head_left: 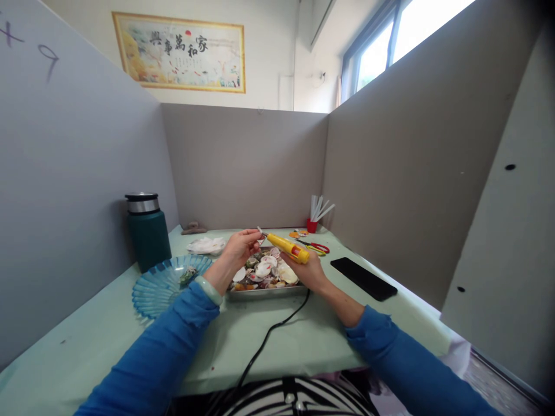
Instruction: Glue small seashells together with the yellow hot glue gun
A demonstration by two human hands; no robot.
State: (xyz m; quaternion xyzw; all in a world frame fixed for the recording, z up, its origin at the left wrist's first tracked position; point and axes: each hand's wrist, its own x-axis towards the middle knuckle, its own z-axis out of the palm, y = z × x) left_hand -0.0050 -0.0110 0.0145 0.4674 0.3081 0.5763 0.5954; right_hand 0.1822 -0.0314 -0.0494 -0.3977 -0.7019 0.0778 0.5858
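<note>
My right hand (pixel 307 270) is wrapped round a yellow hot glue gun (pixel 286 247), its nozzle pointing up and left. At the nozzle tip, my left hand (pixel 241 248) pinches a small pale piece (pixel 260 230), too small to name for certain. Both hands are raised over a metal tray (pixel 269 294) heaped with seashells (pixel 264 268). A black cord (pixel 271 330) runs from below the glue gun to the table's front edge.
On the left stand a green bottle (pixel 148 234) and a blue glass dish (pixel 151 289). A white bundle (pixel 207 245) lies behind. Rightward are scissors (pixel 319 247), a black phone (pixel 363 278) and a red cup (pixel 311 226) of glue sticks (pixel 318 207). Grey partitions (pixel 247 167) enclose the table.
</note>
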